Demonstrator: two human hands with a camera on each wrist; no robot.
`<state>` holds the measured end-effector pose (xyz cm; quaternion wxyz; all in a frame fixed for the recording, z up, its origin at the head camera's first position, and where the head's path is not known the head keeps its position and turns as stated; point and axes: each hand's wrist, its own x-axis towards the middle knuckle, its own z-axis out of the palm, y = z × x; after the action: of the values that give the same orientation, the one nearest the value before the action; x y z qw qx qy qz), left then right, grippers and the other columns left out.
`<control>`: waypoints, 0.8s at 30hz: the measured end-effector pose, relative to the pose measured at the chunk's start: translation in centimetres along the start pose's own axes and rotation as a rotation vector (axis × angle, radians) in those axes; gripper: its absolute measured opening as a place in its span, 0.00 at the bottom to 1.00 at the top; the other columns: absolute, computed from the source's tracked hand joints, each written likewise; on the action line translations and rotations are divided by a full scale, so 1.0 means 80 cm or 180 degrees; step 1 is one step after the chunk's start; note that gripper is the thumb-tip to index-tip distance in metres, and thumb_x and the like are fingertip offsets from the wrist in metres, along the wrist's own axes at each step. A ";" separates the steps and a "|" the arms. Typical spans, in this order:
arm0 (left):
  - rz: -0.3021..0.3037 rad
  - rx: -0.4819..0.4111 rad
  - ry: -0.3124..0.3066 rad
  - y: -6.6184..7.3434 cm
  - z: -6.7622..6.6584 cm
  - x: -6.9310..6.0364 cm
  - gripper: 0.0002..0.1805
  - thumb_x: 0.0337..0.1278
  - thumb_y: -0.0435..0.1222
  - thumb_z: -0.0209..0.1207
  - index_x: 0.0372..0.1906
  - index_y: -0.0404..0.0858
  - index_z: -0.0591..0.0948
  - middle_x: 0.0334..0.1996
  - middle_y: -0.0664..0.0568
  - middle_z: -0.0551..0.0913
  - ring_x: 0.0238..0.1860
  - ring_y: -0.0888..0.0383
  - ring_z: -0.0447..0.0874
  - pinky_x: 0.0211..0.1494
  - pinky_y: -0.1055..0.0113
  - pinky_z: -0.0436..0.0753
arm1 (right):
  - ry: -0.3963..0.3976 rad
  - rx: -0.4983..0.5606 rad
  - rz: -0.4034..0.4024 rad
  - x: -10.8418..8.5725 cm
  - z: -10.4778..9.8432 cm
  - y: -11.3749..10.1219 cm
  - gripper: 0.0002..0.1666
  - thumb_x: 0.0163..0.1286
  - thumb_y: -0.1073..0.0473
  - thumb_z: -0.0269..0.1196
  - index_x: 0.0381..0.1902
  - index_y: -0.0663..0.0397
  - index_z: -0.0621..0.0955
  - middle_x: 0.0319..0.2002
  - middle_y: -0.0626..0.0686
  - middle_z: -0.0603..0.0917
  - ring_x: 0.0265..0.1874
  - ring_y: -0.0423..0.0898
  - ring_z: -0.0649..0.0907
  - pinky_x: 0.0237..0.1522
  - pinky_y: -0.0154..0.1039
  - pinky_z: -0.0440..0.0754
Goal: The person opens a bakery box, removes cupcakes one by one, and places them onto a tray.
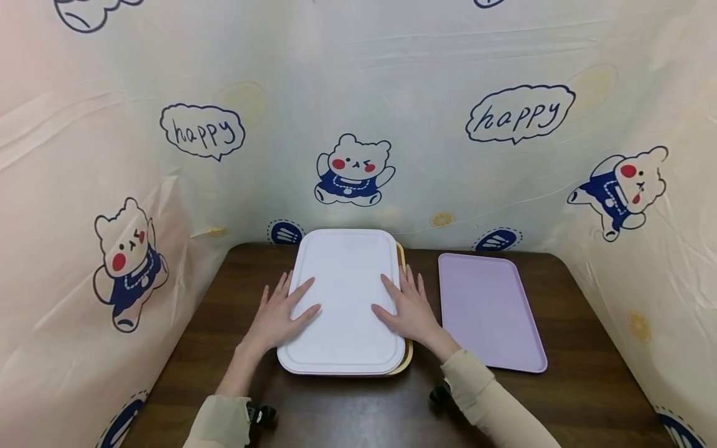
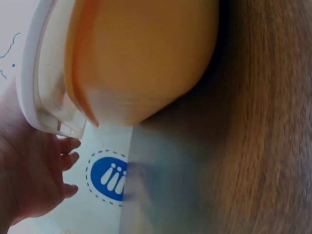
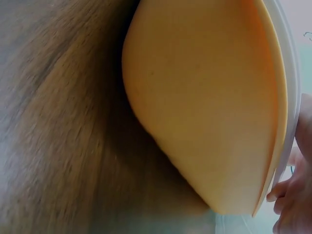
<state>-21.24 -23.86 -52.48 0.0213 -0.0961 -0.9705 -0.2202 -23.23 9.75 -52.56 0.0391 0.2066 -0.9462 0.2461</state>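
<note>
Brown bench (image 1: 347,410): wood-grained and carrying everything; smooth enough, I'd guess, for plastic to slide on.
Yellow tub (image 3: 204,97): stands near the middle of the bench beneath the white lid (image 1: 344,298), its rim peeking out along the right. Probably moulded plastic, stiff and hard to break; contents are hidden, so the weight is uncertain. Sloping walls look slippery; the projecting rim, held on both long sides, should give the surer hold.
White lid: covers the tub, set off towards the left; whether it is seated or fastened cannot be told. Likely light, with a little flex and a slick top; better taken by opposite long edges, fingertips under the lip.
Lilac tray (image 1: 487,311): lies flat to the right, apart from the tub. Seems thin, light and fairly rigid; its raised edge is the place to grasp.
Right hand (image 1: 413,311): spread, thumb and forefinger over the lid's right side, nothing clasped.
Left hand (image 1: 278,317): likewise spread at the lid's left side, touching without gripping.
</note>
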 end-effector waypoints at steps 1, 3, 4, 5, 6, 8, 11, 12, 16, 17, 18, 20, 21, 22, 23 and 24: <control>-0.0007 0.0000 0.0000 -0.003 -0.001 -0.001 0.44 0.75 0.69 0.54 0.87 0.57 0.67 0.90 0.35 0.51 0.92 0.34 0.46 0.89 0.23 0.43 | 0.0010 -0.0012 -0.0022 0.001 0.001 -0.002 0.47 0.79 0.33 0.61 0.84 0.52 0.70 0.86 0.76 0.55 0.89 0.73 0.49 0.88 0.76 0.46; -0.0021 0.0007 0.0007 -0.008 -0.003 -0.003 0.44 0.75 0.70 0.54 0.87 0.57 0.66 0.90 0.36 0.51 0.92 0.35 0.45 0.89 0.24 0.42 | 0.0009 0.0005 -0.0042 0.004 0.003 -0.007 0.47 0.79 0.33 0.61 0.84 0.53 0.70 0.86 0.76 0.53 0.89 0.73 0.49 0.89 0.74 0.45; -0.0024 0.0011 0.0017 -0.011 -0.004 -0.003 0.43 0.75 0.70 0.54 0.87 0.57 0.66 0.90 0.36 0.52 0.92 0.35 0.46 0.89 0.24 0.41 | 0.0016 -0.0007 -0.0055 0.006 0.004 -0.009 0.47 0.79 0.32 0.61 0.84 0.53 0.70 0.86 0.76 0.53 0.89 0.73 0.50 0.89 0.74 0.45; -0.0026 0.0032 0.0035 -0.013 -0.005 -0.004 0.43 0.75 0.70 0.54 0.87 0.57 0.67 0.90 0.36 0.52 0.92 0.35 0.46 0.89 0.24 0.42 | 0.0014 -0.0020 -0.0064 0.007 0.005 -0.011 0.47 0.79 0.32 0.61 0.84 0.53 0.70 0.86 0.76 0.53 0.89 0.73 0.50 0.89 0.73 0.46; -0.0029 0.0033 0.0051 -0.016 -0.007 -0.004 0.43 0.75 0.70 0.54 0.87 0.57 0.67 0.90 0.36 0.52 0.92 0.35 0.45 0.89 0.24 0.41 | 0.0011 -0.0028 -0.0066 0.009 0.006 -0.013 0.47 0.78 0.32 0.61 0.84 0.52 0.71 0.86 0.76 0.53 0.89 0.73 0.51 0.89 0.73 0.45; -0.0028 0.0045 0.0083 -0.020 -0.011 -0.005 0.43 0.75 0.69 0.54 0.86 0.56 0.67 0.90 0.35 0.52 0.92 0.35 0.46 0.89 0.24 0.41 | -0.0005 -0.0036 -0.0050 0.012 0.008 -0.018 0.48 0.78 0.31 0.61 0.84 0.51 0.71 0.86 0.76 0.54 0.89 0.72 0.51 0.90 0.72 0.44; -0.0027 0.0076 0.0125 -0.025 -0.015 -0.007 0.43 0.75 0.69 0.54 0.86 0.56 0.68 0.90 0.35 0.53 0.92 0.35 0.46 0.89 0.25 0.42 | -0.0011 -0.0018 -0.0043 0.015 0.010 -0.024 0.47 0.77 0.30 0.62 0.83 0.51 0.72 0.85 0.76 0.56 0.89 0.71 0.52 0.90 0.71 0.44; -0.0027 0.0076 0.0127 -0.027 -0.016 -0.008 0.43 0.75 0.69 0.54 0.86 0.56 0.68 0.90 0.35 0.53 0.92 0.34 0.46 0.89 0.25 0.42 | -0.0013 -0.0004 -0.0043 0.017 0.011 -0.025 0.47 0.77 0.30 0.62 0.83 0.51 0.73 0.85 0.76 0.56 0.89 0.71 0.52 0.90 0.71 0.44; -0.0048 0.0108 0.0117 -0.035 -0.018 -0.014 0.43 0.75 0.69 0.55 0.86 0.56 0.68 0.90 0.34 0.53 0.91 0.34 0.47 0.89 0.25 0.43 | 0.0003 0.0079 -0.0072 0.021 0.017 -0.029 0.47 0.76 0.31 0.62 0.82 0.51 0.74 0.86 0.76 0.56 0.89 0.72 0.52 0.90 0.71 0.48; -0.0055 0.0099 0.0108 -0.037 -0.018 -0.015 0.43 0.75 0.69 0.55 0.86 0.55 0.68 0.90 0.34 0.53 0.91 0.34 0.46 0.89 0.25 0.42 | 0.0000 0.0097 -0.0076 0.022 0.019 -0.030 0.46 0.76 0.31 0.62 0.82 0.51 0.74 0.86 0.76 0.56 0.89 0.72 0.52 0.90 0.71 0.48; -0.0058 0.0103 0.0106 -0.038 -0.019 -0.016 0.43 0.75 0.69 0.55 0.86 0.55 0.68 0.89 0.34 0.53 0.91 0.34 0.46 0.89 0.25 0.42 | -0.0016 0.0097 -0.0074 0.023 0.020 -0.030 0.47 0.77 0.31 0.62 0.82 0.51 0.74 0.86 0.75 0.55 0.89 0.72 0.51 0.90 0.71 0.47; -0.0063 0.0110 0.0120 -0.040 -0.019 -0.019 0.43 0.75 0.68 0.55 0.86 0.55 0.68 0.89 0.34 0.53 0.91 0.34 0.46 0.89 0.24 0.43 | -0.0050 0.0084 -0.0071 0.024 0.023 -0.032 0.47 0.77 0.31 0.61 0.83 0.50 0.73 0.87 0.74 0.54 0.90 0.71 0.49 0.91 0.69 0.46; -0.0068 0.0097 0.0127 -0.041 -0.020 -0.020 0.43 0.75 0.68 0.55 0.86 0.55 0.68 0.89 0.34 0.53 0.91 0.34 0.46 0.89 0.25 0.42 | -0.0062 0.0079 -0.0073 0.025 0.023 -0.033 0.47 0.77 0.30 0.61 0.84 0.49 0.72 0.87 0.74 0.53 0.90 0.70 0.49 0.91 0.69 0.46; -0.0069 0.0091 0.0139 -0.042 -0.020 -0.021 0.43 0.75 0.68 0.55 0.86 0.55 0.68 0.89 0.33 0.53 0.91 0.34 0.46 0.89 0.25 0.42 | -0.0076 0.0073 -0.0072 0.026 0.024 -0.034 0.48 0.77 0.30 0.61 0.84 0.49 0.72 0.87 0.73 0.52 0.90 0.70 0.48 0.91 0.68 0.46; -0.0070 0.0090 0.0151 -0.043 -0.021 -0.022 0.43 0.75 0.68 0.55 0.86 0.54 0.68 0.89 0.33 0.53 0.91 0.34 0.46 0.89 0.25 0.42 | -0.0068 0.0091 -0.0078 0.026 0.024 -0.036 0.47 0.77 0.31 0.61 0.84 0.49 0.72 0.87 0.74 0.53 0.90 0.70 0.48 0.91 0.68 0.46; -0.0070 0.0092 0.0164 -0.044 -0.022 -0.023 0.42 0.76 0.68 0.55 0.86 0.54 0.68 0.89 0.33 0.54 0.91 0.33 0.46 0.89 0.25 0.42 | -0.0069 0.0089 -0.0083 0.027 0.025 -0.037 0.47 0.76 0.31 0.61 0.84 0.49 0.72 0.87 0.73 0.53 0.90 0.69 0.48 0.91 0.67 0.46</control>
<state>-20.11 -28.03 -52.55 0.0453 -0.0794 -0.9737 -0.2088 -23.95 5.62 -52.58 0.0292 0.2222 -0.9402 0.2565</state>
